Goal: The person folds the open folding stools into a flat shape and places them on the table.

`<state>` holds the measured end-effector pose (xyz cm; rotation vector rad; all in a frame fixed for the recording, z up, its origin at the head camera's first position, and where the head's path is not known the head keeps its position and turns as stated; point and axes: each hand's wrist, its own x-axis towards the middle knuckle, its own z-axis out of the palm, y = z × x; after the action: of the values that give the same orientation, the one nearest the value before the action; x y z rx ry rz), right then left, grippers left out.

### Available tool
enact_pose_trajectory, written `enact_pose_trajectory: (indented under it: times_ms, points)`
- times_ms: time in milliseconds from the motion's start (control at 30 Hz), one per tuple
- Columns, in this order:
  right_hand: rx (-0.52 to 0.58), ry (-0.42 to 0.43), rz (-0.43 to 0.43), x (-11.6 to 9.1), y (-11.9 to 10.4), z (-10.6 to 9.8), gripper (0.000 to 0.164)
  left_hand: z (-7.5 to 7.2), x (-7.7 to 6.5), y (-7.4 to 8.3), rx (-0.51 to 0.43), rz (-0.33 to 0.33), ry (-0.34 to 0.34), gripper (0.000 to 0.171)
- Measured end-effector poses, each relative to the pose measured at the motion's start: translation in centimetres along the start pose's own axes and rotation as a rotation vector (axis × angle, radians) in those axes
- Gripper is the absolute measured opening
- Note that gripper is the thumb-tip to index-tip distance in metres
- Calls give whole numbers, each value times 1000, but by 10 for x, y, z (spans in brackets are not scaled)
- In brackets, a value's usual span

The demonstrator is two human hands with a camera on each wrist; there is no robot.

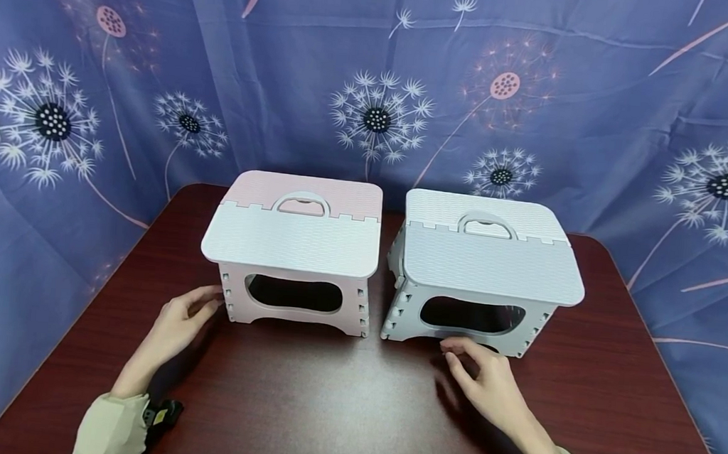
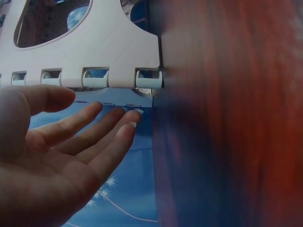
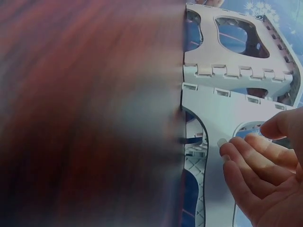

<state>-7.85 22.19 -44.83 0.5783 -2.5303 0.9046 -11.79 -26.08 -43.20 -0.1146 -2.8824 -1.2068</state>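
Observation:
Two folding step stools stand unfolded side by side on a dark red wooden table. The left one, a pink and white folding stool point(image 1: 292, 239), has a small handle across its top seam. My left hand point(image 1: 180, 319) is beside its left leg, fingers relaxed and holding nothing; in the left wrist view the fingers point(image 2: 111, 130) lie near the hinged leg edge. The right one, a grey and white folding stool point(image 1: 492, 265), has the same handle. In front of its lower edge is my right hand point(image 1: 486, 383), fingers loosely bent with nothing in them. I cannot tell whether either hand touches a stool.
The table point(image 1: 324, 409) reaches out to both sides and in front of the stools. Behind it hangs a blue-purple curtain point(image 1: 273, 70) with dandelion prints, close to the stools' backs. A narrow gap separates the two stools.

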Motion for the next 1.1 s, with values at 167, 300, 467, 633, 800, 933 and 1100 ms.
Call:
enact_pose_trajectory:
  times_ms: [167,300,467,633,800,933,1100]
  points:
    - [14,-1,-15,2,-3,4,23,0,0,1,-3,4,-2,36]
    - [25,-11,-26,3,-4,6,23,0,0,1,-7,8,-6,36]
    - [44,-28,-28,4,-6,8,22,0,-1,0,-2,9,-7,36]
    - [57,-40,-30,5,-9,10,20,0,-1,1,-1,12,-8,36]
    - [55,-44,-39,7,-11,13,20,0,-1,2,2,16,-8,36]
    - [60,-49,-51,10,-13,16,19,0,-1,2,1,17,-11,36]
    - [67,-67,-53,12,-15,18,19,1,-1,2,1,17,-11,36]
